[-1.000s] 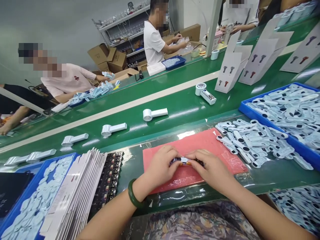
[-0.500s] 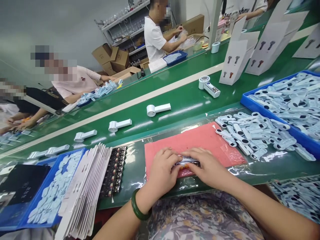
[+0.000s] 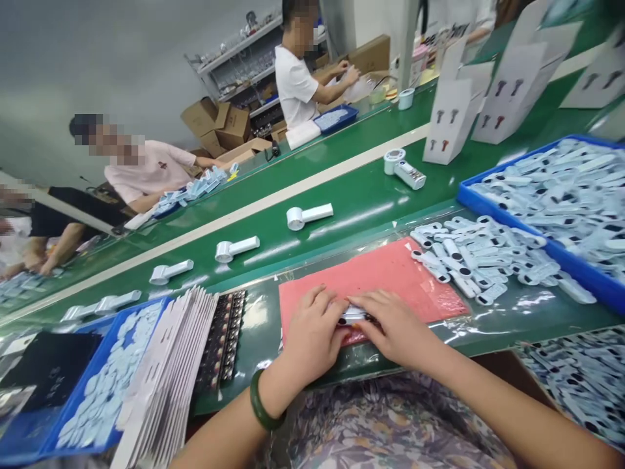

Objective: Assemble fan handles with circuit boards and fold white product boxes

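My left hand and my right hand are both closed on a small light-coloured handle piece with dark parts, one hand at each end. Fingers cover most of it, so its full shape is hidden. It is held low over a pink-red sheet on the green worktop. Right of the sheet, closest to my right hand, lies a loose pile of light-blue handle shells with dark ovals. Strips of small circuit boards lie on the left.
A blue tray of shells stands at the right. Folded white cartons and a blue bin of pale parts sit left. Handheld fans lie along the green belt, near upright boxes. Several people work across it.
Both hands stay around the handle piece, which shows less of its printed face now. The camera view has shifted slightly. The fans hold nearly the same places.
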`<state>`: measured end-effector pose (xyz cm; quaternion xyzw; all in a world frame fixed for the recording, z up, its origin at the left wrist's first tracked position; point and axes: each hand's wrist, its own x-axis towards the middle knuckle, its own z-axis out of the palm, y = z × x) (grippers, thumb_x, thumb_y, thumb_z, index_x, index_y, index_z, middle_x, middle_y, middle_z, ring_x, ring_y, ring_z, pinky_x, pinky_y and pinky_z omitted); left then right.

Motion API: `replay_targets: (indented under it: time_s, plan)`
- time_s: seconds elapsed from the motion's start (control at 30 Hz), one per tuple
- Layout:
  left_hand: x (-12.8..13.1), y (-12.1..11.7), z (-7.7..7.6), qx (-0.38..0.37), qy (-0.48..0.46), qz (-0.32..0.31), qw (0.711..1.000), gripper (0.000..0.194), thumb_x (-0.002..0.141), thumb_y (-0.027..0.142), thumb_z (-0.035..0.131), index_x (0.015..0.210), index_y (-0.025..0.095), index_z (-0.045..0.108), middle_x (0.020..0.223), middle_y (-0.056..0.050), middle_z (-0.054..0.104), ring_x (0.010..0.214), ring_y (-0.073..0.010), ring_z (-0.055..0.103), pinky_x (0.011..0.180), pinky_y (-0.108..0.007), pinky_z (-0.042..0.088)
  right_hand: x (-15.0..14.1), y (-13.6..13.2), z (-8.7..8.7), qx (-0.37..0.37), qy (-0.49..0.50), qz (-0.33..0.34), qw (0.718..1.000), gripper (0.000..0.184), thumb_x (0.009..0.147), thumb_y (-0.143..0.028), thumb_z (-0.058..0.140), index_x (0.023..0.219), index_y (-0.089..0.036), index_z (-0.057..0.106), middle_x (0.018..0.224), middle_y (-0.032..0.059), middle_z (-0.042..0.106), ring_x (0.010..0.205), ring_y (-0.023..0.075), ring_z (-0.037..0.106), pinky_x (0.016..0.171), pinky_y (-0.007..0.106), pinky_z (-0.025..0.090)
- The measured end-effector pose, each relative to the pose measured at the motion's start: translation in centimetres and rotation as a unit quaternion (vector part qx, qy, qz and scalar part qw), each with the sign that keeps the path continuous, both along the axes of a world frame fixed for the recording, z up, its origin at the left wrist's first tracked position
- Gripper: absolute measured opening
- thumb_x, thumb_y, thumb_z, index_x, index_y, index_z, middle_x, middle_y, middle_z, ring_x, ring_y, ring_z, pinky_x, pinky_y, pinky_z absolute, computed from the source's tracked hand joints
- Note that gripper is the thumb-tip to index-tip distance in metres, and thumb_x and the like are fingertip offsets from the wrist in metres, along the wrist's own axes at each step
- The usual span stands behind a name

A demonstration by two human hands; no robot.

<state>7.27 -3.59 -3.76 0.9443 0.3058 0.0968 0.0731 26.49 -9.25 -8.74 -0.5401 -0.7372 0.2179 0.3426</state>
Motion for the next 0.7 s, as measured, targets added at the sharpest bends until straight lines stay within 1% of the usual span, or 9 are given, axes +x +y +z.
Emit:
replay_targets:
  time_s: [0.07, 0.13, 0.2, 0.27, 0.37, 0.47, 0.53, 0.63, 0.7]
  plan:
    - [0.0, 1.2, 0.7, 0.019, 0.039, -0.021, 0.999, 0.03, 0.087, 0.014, 0.057, 0.117, 0.017, 0.061, 0.115, -0.013, 0.064, 0.112, -0.0298, 0.056, 0.097, -0.049, 0.052, 1.2, 0.2, 0.5, 0.013, 0.03, -0.026, 0.999, 0.036, 0.097, -0.025, 0.055, 0.132, -0.019, 0.056, 0.127, 0.0091, 0.063, 0.116, 0.0246, 0.057, 0.101, 0.044, 0.046]
    - [0.6, 3.8, 1.7, 0.048, 0.055, -0.065, 0.995, 0.028, 0.088, 0.01, 0.052, 0.113, 0.018, 0.063, 0.109, -0.012, 0.065, 0.11, -0.0289, 0.057, 0.095, -0.05, 0.051, 3.1, 0.5, 1.0, 0.052, 0.012, -0.113, 0.992, 0.031, 0.098, -0.027, 0.054, 0.126, -0.018, 0.06, 0.122, 0.0099, 0.064, 0.113, 0.0253, 0.057, 0.099, 0.043, 0.047]
    - [2.3, 7.6, 2.8, 0.1, 0.053, -0.105, 0.988, 0.029, 0.09, 0.011, 0.05, 0.112, 0.02, 0.065, 0.115, -0.011, 0.065, 0.122, -0.0314, 0.052, 0.104, -0.055, 0.045, 5.2, 0.9, 1.3, 0.078, -0.069, -0.231, 0.967, 0.025, 0.098, -0.027, 0.053, 0.117, -0.017, 0.065, 0.114, 0.0114, 0.064, 0.107, 0.0287, 0.056, 0.094, 0.046, 0.047]
    - [5.0, 12.2, 3.9, 0.153, 0.051, -0.121, 0.979, 0.029, 0.091, 0.013, 0.052, 0.114, 0.023, 0.067, 0.128, -0.012, 0.06, 0.135, -0.035, 0.042, 0.11, -0.061, 0.037, 7.1, 1.5, 1.5, 0.066, -0.166, -0.313, 0.933, 0.024, 0.096, -0.028, 0.058, 0.114, -0.016, 0.068, 0.111, 0.0124, 0.064, 0.102, 0.0318, 0.056, 0.088, 0.048, 0.047]
    - [10.1, 19.2, 4.5, 0.186, 0.075, -0.102, 0.974, 0.029, 0.09, 0.016, 0.056, 0.114, 0.025, 0.069, 0.143, -0.013, 0.05, 0.142, -0.0364, 0.035, 0.112, -0.061, 0.035, 8.4, 2.4, 1.3, 0.029, -0.261, -0.345, 0.901, 0.024, 0.092, -0.029, 0.064, 0.113, -0.018, 0.069, 0.115, 0.0121, 0.064, 0.1, 0.0337, 0.055, 0.081, 0.048, 0.044]
    - [14.6, 25.1, 3.6, 0.158, 0.112, -0.036, 0.98, 0.032, 0.09, 0.014, 0.055, 0.115, 0.027, 0.07, 0.152, -0.011, 0.041, 0.147, -0.0347, 0.026, 0.115, -0.058, 0.031, 8.6, 3.0, 0.8, 0.029, -0.288, -0.349, 0.892, 0.015, 0.094, -0.024, 0.059, 0.104, -0.021, 0.07, 0.116, 0.01, 0.067, 0.101, 0.0323, 0.057, 0.079, 0.046, 0.04]
    - [16.7, 27.9, 2.4, 0.127, 0.134, 0.006, 0.983, 0.035, 0.091, 0.013, 0.052, 0.116, 0.028, 0.071, 0.155, -0.01, 0.039, 0.148, -0.0346, 0.026, 0.116, -0.058, 0.031, 8.6, 3.2, 0.6, 0.051, -0.279, -0.354, 0.891, 0.016, 0.096, -0.023, 0.055, 0.103, -0.023, 0.069, 0.113, 0.0085, 0.068, 0.1, 0.0304, 0.059, 0.08, 0.046, 0.038]
    - [17.8, 30.4, 0.6, 0.089, 0.154, 0.03, 0.984, 0.046, 0.092, 0.013, 0.05, 0.131, 0.036, 0.062, 0.157, -0.008, 0.038, 0.145, -0.0324, 0.033, 0.113, -0.053, 0.035, 8.4, 3.1, 0.5, 0.091, -0.239, -0.345, 0.903, 0.019, 0.1, -0.025, 0.05, 0.108, -0.026, 0.067, 0.108, 0.0069, 0.069, 0.094, 0.0266, 0.061, 0.08, 0.045, 0.037]
    - [16.9, 31.2, -0.1, 0.069, 0.159, 0.047, 0.984, 0.061, 0.091, 0.021, 0.056, 0.148, 0.04, 0.042, 0.162, -0.007, 0.03, 0.148, -0.0327, 0.03, 0.114, -0.054, 0.034, 7.7, 2.9, 0.4, 0.103, -0.199, -0.313, 0.923, 0.022, 0.102, -0.025, 0.047, 0.111, -0.028, 0.066, 0.105, 0.0058, 0.068, 0.09, 0.023, 0.062, 0.079, 0.042, 0.038]
